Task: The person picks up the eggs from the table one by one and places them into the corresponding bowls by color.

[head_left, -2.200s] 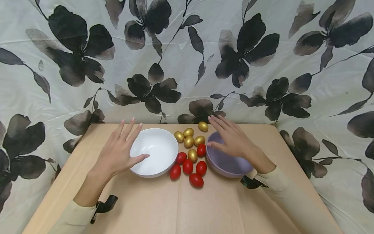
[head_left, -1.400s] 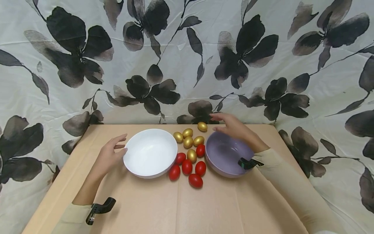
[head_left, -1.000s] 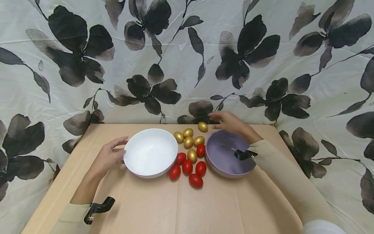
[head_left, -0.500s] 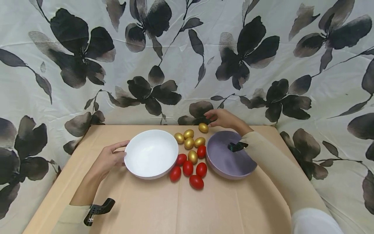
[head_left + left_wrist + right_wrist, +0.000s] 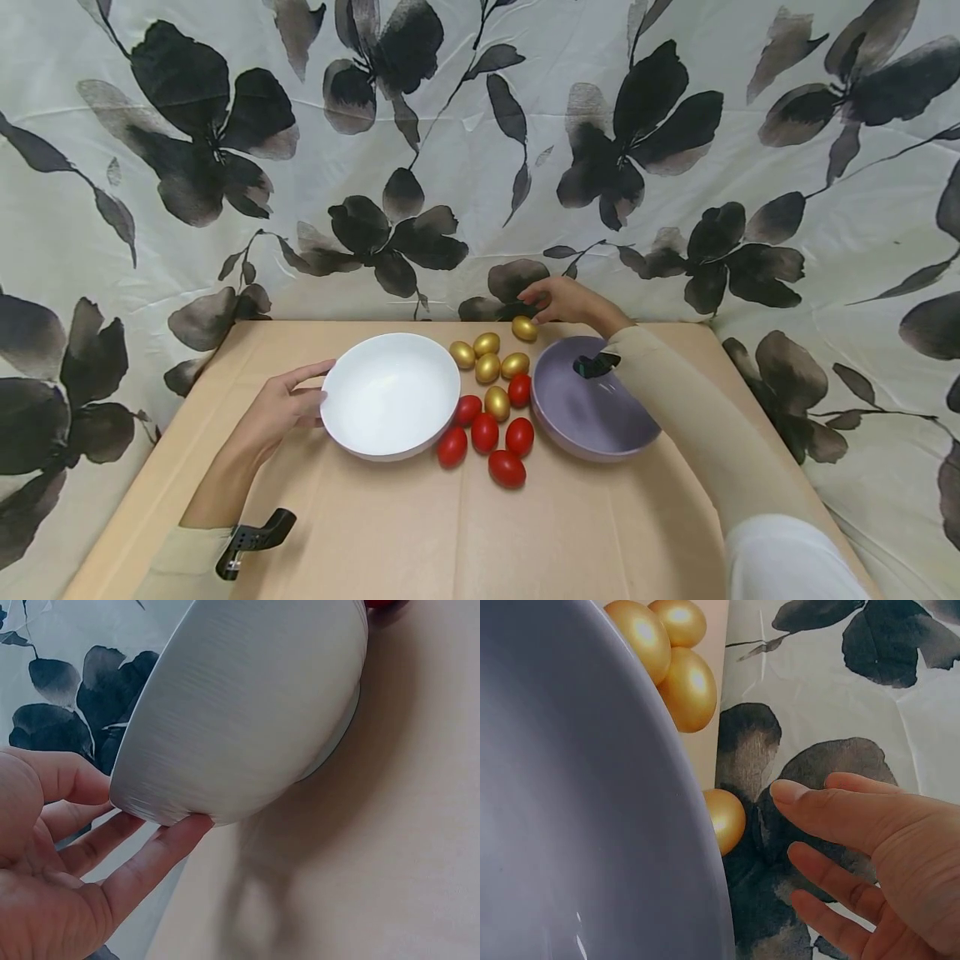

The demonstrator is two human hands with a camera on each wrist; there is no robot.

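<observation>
My left hand point(image 5: 281, 406) has its fingertips against the outer left wall of a white bowl point(image 5: 390, 396), as the left wrist view shows closely. At the table's back edge my right hand point(image 5: 573, 302) hovers behind a purple bowl point(image 5: 596, 417), its fingers loosely bent. The nearest gold egg point(image 5: 524, 328) lies just below those fingertips; in the right wrist view a gap separates it from the thumb. More gold eggs point(image 5: 487, 367) and several red eggs point(image 5: 484, 432) lie between the two bowls. No contents show in either bowl.
A light wooden table point(image 5: 450, 550) carries everything. Behind it hangs a white cloth point(image 5: 465, 158) with dark flowers, close to my right hand. Black wrist mounts point(image 5: 258, 537) sit on both forearms. The right forearm crosses over the purple bowl's right rim.
Both hands were spread over the bowls at first. My left hand moved left onto the white bowl's side. My right hand shifted back and left toward the farthest gold egg. The eggs stayed put.
</observation>
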